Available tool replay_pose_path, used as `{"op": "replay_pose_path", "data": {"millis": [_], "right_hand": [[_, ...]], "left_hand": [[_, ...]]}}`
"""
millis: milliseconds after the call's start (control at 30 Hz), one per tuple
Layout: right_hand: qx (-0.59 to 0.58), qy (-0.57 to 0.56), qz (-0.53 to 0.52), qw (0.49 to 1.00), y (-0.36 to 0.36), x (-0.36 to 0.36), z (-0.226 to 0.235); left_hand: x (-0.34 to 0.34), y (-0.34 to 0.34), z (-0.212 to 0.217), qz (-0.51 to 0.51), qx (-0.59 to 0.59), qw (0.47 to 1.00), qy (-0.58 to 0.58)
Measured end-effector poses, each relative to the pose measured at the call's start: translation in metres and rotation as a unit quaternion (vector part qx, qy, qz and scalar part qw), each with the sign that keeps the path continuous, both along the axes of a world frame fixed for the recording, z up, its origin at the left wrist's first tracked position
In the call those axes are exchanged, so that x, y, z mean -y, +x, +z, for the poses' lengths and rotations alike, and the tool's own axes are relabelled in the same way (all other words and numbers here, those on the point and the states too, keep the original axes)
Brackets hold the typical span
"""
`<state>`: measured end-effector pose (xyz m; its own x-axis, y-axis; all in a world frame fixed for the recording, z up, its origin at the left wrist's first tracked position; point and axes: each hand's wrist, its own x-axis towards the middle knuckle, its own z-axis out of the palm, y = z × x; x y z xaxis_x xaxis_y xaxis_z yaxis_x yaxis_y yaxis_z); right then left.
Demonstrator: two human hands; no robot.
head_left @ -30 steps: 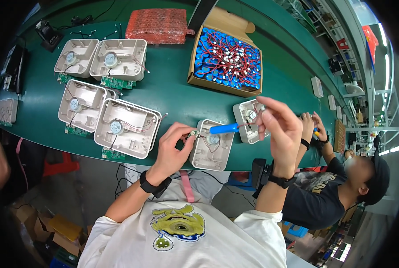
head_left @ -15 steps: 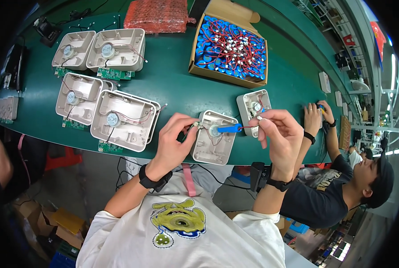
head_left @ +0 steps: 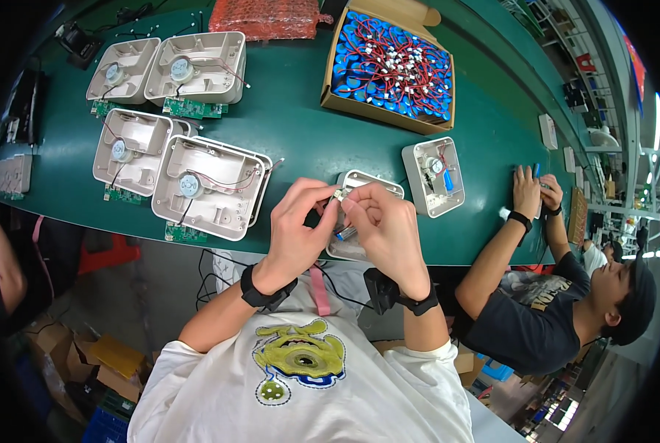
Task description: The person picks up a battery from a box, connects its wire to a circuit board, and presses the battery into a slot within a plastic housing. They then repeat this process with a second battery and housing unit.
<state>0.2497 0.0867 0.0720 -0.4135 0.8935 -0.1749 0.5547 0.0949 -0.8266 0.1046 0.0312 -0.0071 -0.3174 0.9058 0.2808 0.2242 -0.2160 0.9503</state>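
Connector: a small white plug [head_left: 338, 194] is pinched between the two hands, directly above the near end of the open housing.
Housing: the pale plastic shell [head_left: 361, 184] lies at the near edge of the green bench [head_left: 300, 133], mostly hidden under the hands; it is the landmark here.
Left hand: the left hand [head_left: 298, 229] grips the plug from the housing's left side, thumb and forefinger closed on it.
Right hand: the right hand [head_left: 385, 225] meets it from the right, fingertips closed on the same small part; a blue cell [head_left: 347, 233] peeks out beneath.
Doing it well: judging by the grip, the mating wants square alignment and a push on the plug body, not on the thin wires.
Right of housing: a second shell [head_left: 435, 176] with a blue cell inside.
Beyond housing: a carton of blue cells with red leads [head_left: 393, 63].
Left of housing: stacked shells with motors [head_left: 210, 188].
Far right: a co-worker's hands [head_left: 534, 193] rest on the bench.
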Motion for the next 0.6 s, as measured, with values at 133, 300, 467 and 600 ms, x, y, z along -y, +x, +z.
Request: {"op": "replay_pose_path", "data": {"millis": [133,300,467,600], "right_hand": [[-0.023,-0.025,-0.035,0.999,-0.0014,0.0019,-0.0025],[0.016,-0.001,-0.025,1.0,-0.0042,0.0045,0.0013],[0.058,0.047,-0.015,0.997,-0.0016,0.0029,-0.0054],[-0.014,-0.002,-0.02,1.0,-0.0041,-0.0045,-0.0048]], "left_hand": [[-0.0009,0.0007,-0.0006,0.006,-0.025,0.999,0.028],[-0.0018,0.0019,0.0018,0.035,-0.107,0.989,0.095],[-0.003,0.001,0.0027,0.014,-0.129,0.985,0.112],[-0.0061,-0.0033,0.0068,-0.005,-0.073,0.994,0.085]]}}
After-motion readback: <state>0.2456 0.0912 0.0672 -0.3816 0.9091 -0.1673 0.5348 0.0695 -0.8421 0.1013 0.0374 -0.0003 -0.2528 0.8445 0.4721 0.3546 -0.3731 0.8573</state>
